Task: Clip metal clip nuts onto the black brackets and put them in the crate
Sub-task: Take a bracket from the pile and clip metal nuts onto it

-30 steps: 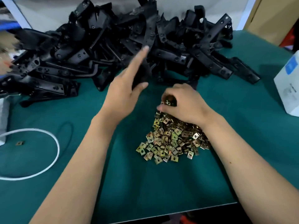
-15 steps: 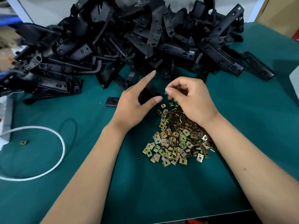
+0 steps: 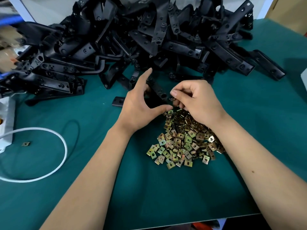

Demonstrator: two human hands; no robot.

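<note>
A green table (image 3: 166, 193) carries a heap of black brackets (image 3: 132, 39) across the top of the frame and a pile of clip nuts (image 3: 182, 140) at centre, both within easy reach. The left hand (image 3: 141, 110) grasps one bracket (image 3: 157, 92), steadying it, while the right hand (image 3: 197, 100) pinches a single clip nut (image 3: 171, 99) at its end, seemingly to push on. No crate is in view.

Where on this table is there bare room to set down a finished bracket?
Bare mat lies between the forearms, below the nut pile. More lies right of the right hand, toward the table's right edge. The back is crowded with the bracket heap; the white cable loops across the left.
</note>
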